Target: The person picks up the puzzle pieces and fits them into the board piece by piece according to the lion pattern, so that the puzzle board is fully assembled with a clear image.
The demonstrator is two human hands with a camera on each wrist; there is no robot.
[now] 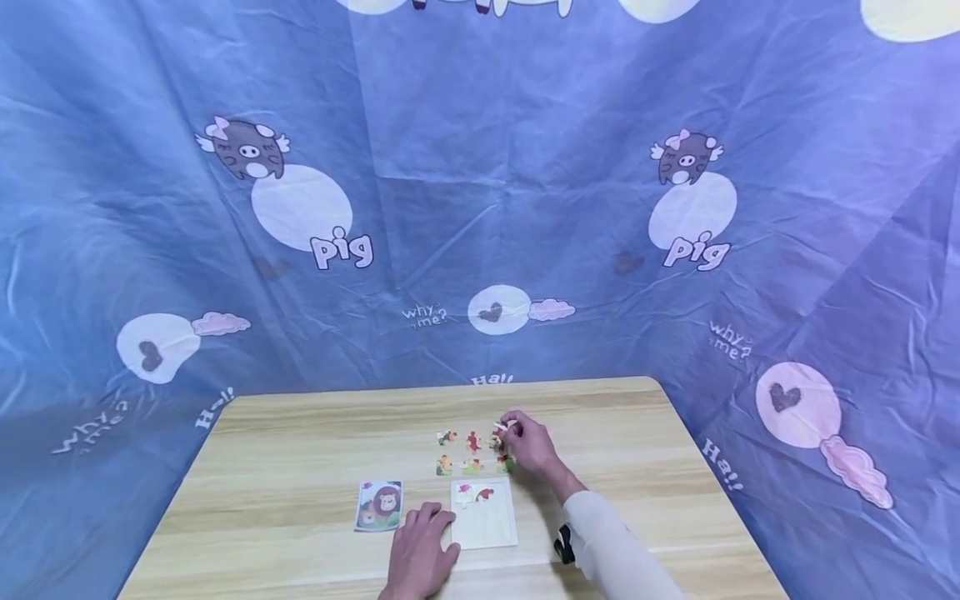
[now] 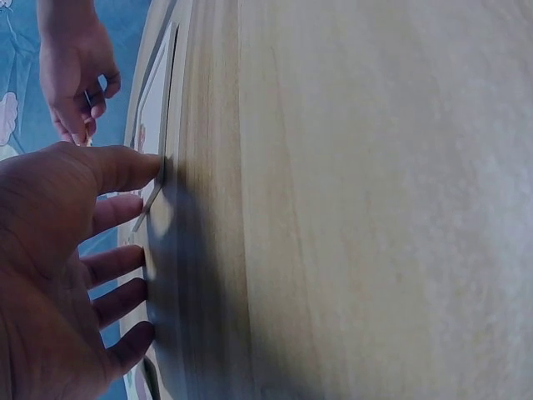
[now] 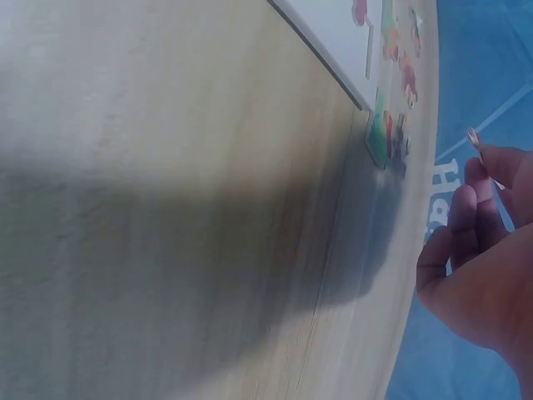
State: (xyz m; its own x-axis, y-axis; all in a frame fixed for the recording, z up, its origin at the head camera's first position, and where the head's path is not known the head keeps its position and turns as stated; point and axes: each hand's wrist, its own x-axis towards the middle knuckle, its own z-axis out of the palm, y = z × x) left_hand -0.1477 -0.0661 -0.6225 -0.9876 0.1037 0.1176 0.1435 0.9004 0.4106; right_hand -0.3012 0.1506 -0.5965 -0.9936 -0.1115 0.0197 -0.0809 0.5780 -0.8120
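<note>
In the head view my right hand (image 1: 531, 446) is raised at the back of the table and pinches a small jigsaw piece (image 1: 501, 427). From the right wrist, the thin piece (image 3: 474, 137) shows edge-on between thumb and index finger. A white puzzle tray (image 1: 483, 527) lies in front, with two jigsaw pieces (image 1: 485, 495) in its upper left part. At the tray's left edge my left hand (image 1: 422, 550) rests with fingers spread; its thumb (image 2: 125, 169) touches the rim. Several loose jigsaw pieces (image 1: 473, 442) lie in two rows behind the tray.
A picture card (image 1: 380, 506) with a lion lies left of the tray. The wooden table (image 1: 300, 450) reaches back to a blue printed cloth (image 1: 465, 208). Beside the right forearm a black object (image 1: 564, 543) is partly hidden by the sleeve.
</note>
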